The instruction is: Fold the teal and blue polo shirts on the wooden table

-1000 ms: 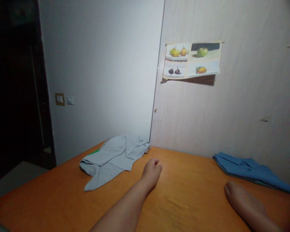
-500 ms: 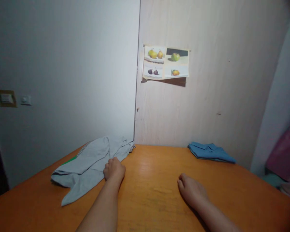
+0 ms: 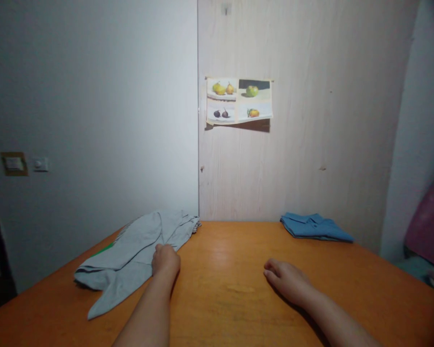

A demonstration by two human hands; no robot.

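A crumpled grey garment (image 3: 133, 253) lies on the left part of the orange table (image 3: 231, 299). My left hand (image 3: 165, 259) is at its right edge with the fingers curled onto the cloth. My right hand (image 3: 285, 279) rests on the bare tabletop near the middle, fingers loosely bent, with nothing in it. A folded blue shirt (image 3: 313, 227) lies at the back right of the table, well beyond my right hand.
The table stands against a white wall and a pale wooden panel (image 3: 296, 144) with a fruit picture (image 3: 238, 101) taped to it. A light switch (image 3: 25, 164) is on the wall at left. Pink fabric (image 3: 428, 226) shows at the far right.
The view has swung to the right. My left hand has moved left onto the edge of the grey garment and closed on it. My right hand stays on the table.
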